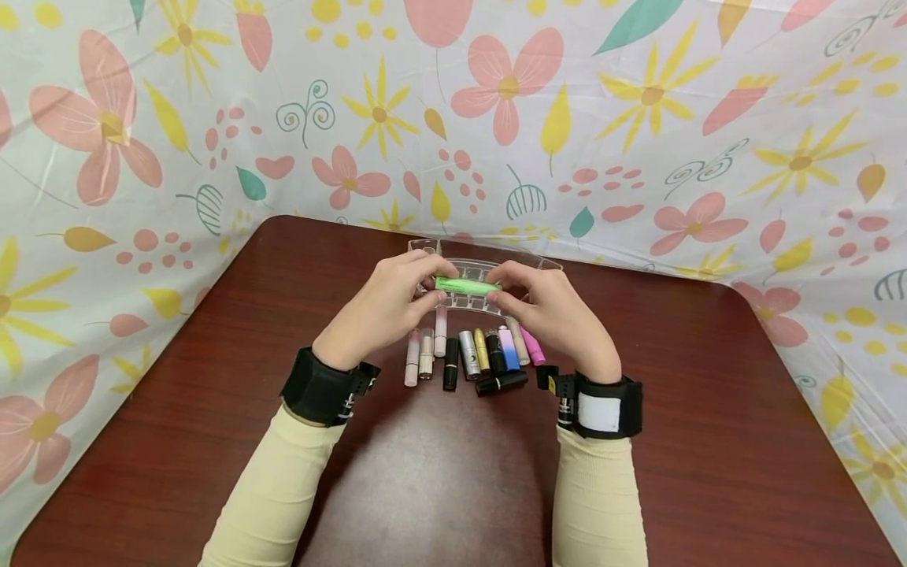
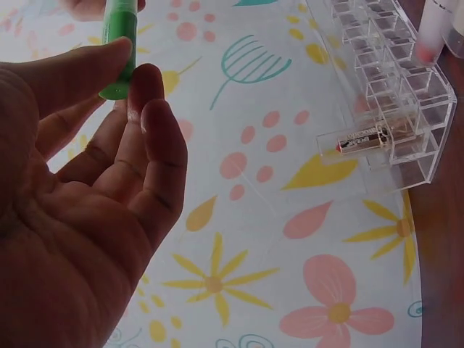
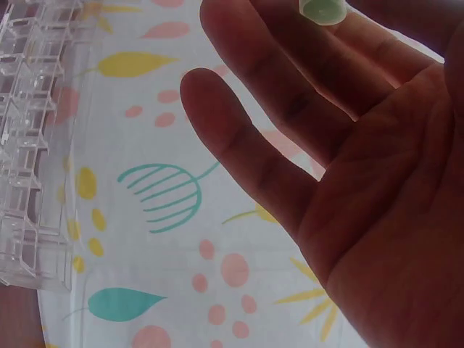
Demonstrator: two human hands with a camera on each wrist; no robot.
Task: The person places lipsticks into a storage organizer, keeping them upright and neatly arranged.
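Observation:
A bright green lipstick tube (image 1: 466, 287) lies level between my two hands in the head view. My left hand (image 1: 375, 307) pinches one end between thumb and fingers. At the other end, my right hand (image 1: 556, 311) pinches it the same way. The left wrist view shows the tube's green end (image 2: 123, 51) under the thumb. In the right wrist view, its pale end (image 3: 322, 10) peeks in at the top. Both hands are over a clear lipstick organizer (image 2: 438, 98) with rows of square slots. One lipstick (image 2: 370, 139) sits in an end slot.
In front of the organizer, several lipstick tubes lie on the dark wooden table (image 1: 680, 409). Among them are a silver one (image 1: 469, 354), a blue-purple one (image 1: 508, 348), a pink one (image 1: 531, 345) and a black one (image 1: 501, 383) lying crosswise. A flowered cloth (image 1: 439, 118) hangs behind.

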